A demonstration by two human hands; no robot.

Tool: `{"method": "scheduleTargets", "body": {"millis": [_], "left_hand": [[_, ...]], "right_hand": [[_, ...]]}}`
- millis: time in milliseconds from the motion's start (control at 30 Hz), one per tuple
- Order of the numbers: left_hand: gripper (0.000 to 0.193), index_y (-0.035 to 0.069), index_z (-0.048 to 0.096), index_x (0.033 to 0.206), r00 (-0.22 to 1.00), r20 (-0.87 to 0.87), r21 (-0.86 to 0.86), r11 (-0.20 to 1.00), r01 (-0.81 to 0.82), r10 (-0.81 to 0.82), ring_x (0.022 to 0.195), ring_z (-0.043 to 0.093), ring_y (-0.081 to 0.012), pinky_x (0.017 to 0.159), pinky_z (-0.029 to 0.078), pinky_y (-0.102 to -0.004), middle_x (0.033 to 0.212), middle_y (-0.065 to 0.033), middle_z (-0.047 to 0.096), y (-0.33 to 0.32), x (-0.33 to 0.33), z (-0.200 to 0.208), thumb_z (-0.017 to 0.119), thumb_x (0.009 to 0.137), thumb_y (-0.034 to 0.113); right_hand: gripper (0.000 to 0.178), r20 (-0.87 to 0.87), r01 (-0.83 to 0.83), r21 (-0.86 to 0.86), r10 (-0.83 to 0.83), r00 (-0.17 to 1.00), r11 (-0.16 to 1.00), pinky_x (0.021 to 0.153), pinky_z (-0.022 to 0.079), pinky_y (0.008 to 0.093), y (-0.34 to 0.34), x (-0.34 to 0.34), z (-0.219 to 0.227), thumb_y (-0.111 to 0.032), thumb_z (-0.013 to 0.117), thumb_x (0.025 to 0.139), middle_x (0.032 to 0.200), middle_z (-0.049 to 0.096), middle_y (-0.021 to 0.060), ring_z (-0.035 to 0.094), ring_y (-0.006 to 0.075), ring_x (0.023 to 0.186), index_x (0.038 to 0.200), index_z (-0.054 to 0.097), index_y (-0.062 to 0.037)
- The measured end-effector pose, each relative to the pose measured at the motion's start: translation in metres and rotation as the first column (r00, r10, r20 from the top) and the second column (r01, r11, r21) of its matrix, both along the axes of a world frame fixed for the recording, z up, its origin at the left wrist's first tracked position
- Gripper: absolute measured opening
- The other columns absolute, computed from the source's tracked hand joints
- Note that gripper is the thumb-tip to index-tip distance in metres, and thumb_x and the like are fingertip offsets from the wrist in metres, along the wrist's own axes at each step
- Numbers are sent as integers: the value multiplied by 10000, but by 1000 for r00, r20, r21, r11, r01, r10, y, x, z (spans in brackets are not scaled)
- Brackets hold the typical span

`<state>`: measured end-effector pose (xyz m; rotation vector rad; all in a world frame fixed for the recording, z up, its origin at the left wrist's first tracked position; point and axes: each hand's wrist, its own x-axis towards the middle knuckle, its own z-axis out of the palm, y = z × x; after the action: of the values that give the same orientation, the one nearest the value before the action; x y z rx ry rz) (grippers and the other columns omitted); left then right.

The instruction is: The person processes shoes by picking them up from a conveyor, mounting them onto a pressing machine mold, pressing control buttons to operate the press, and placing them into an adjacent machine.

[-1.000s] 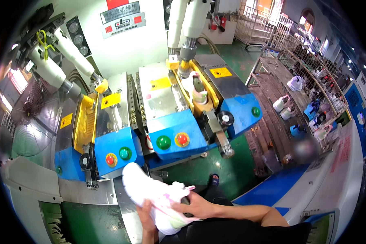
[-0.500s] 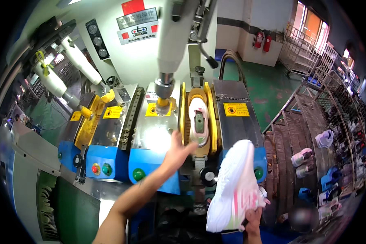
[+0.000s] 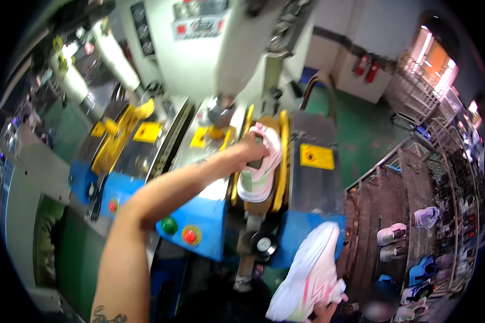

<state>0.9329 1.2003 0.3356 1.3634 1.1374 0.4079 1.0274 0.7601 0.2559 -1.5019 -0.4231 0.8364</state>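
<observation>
A white and pink sneaker [image 3: 269, 168] sits over the mould between the yellow side pads of the pressing machine, its heel end toward me. My left hand [image 3: 251, 148] reaches across from the left and is closed on the sneaker's upper at the opening. The fingertips are partly hidden in it. At the lower right my right hand [image 3: 324, 312] grips a second white sneaker [image 3: 309, 274] with pink and pale green parts, its white sole turned up to the left. Only part of that hand shows at the lower edge.
A metal press arm [image 3: 221, 116] hangs left of the sneaker. Green and red buttons [image 3: 190, 235] sit on the blue machine front. To the right stands a slatted rack [image 3: 385, 188] with several shoes. A second pressing station [image 3: 113, 142] is at the left.
My left hand has moved from open beside the station onto the sneaker and closed on it. The sneaker now sits nearer and tilted. My right hand has gone lower with its sneaker.
</observation>
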Motion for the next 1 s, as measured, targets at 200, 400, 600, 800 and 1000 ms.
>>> {"method": "scheduleTargets", "body": {"millis": [200,400,600,800,1000], "left_hand": [[732,-31,430,1336,851,465,-161,969,-188,243,1110,540,-182,1004,393,-339,1191,-113,580,-169,-227,4,768,719,171],[743,-36,366,1342,356,417,-414,523,-745,836,1169,517,-263,953,457,-402,1308,-163,485,-358,-327,-47,718,689,-3],[249,-19,507,1156,120,106,-279,145,-949,987,974,578,-247,859,476,-384,1093,-126,567,-427,-367,-112,481,928,78],[329,-63,529,1164,-36,-236,-130,-68,-989,971,954,590,-270,845,501,-378,1113,-170,592,-451,-411,-143,599,881,91],[517,-64,437,1251,236,-196,22,245,-969,952,1063,553,-278,923,459,-382,1216,-185,537,-380,-487,-234,670,803,46]], "right_hand": [[526,-231,-176,21,176,957,984,991,443,424,129,3,17,-177,555,915,1302,507,150,534,277,1176,1374,369,0],[356,-415,-658,-19,593,690,753,836,536,410,395,51,10,-205,570,933,1133,609,156,631,256,999,1213,499,4],[628,816,-108,-323,335,472,940,920,450,465,454,2,-87,-296,641,811,1128,525,379,573,433,1041,1144,434,194],[634,802,-131,-418,433,411,899,906,468,438,454,17,-82,-281,642,794,1079,556,373,583,424,1026,1143,416,198],[721,727,-162,-492,506,464,856,892,476,439,454,18,-69,-365,656,778,1031,572,368,591,443,988,1133,396,206]]}}
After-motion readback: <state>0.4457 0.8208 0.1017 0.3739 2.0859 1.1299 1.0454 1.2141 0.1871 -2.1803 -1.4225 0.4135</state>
